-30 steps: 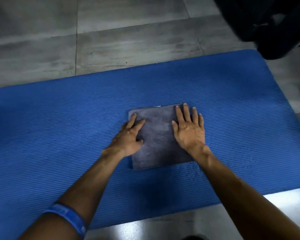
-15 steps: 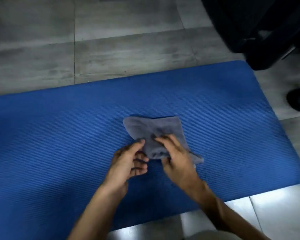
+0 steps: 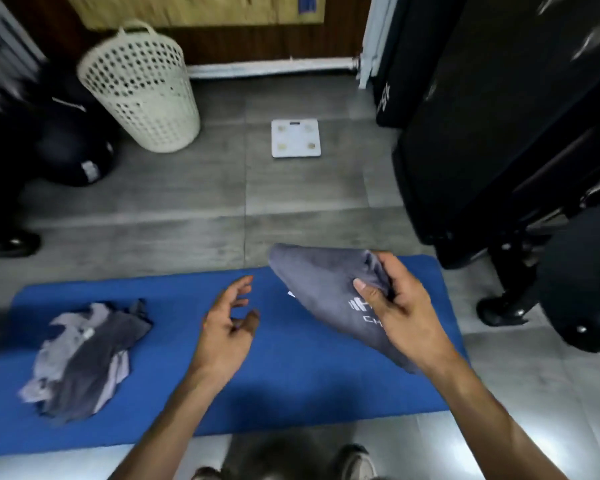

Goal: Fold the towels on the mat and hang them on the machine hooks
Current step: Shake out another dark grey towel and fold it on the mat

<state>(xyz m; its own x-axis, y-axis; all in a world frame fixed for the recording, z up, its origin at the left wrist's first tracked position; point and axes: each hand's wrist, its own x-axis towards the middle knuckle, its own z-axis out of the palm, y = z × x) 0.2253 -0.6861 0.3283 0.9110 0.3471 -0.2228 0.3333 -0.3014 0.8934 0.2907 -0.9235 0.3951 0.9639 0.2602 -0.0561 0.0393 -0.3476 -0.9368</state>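
Observation:
My right hand (image 3: 400,306) grips a folded grey towel (image 3: 323,289) with white lettering and holds it lifted above the right part of the blue mat (image 3: 284,386). To its left, my left hand (image 3: 229,327) hovers over the mat with relaxed fingers, holding nothing. A crumpled heap of grey towels (image 3: 84,355) lies on the mat's left end. The black machine (image 3: 506,126) stands at the right; no hooks are visible on it.
A cream perforated laundry basket (image 3: 139,88) stands at the back left beside a dark ball (image 3: 73,150). A white bathroom scale (image 3: 296,138) lies on the grey tile floor. Black machine feet (image 3: 499,310) stand right of the mat. My shoes (image 3: 357,462) show at the bottom.
The folded towel was lying flat under both hands, was gathered up, and now hangs lifted in my right hand. My left hand let go. The view rose, showing the room.

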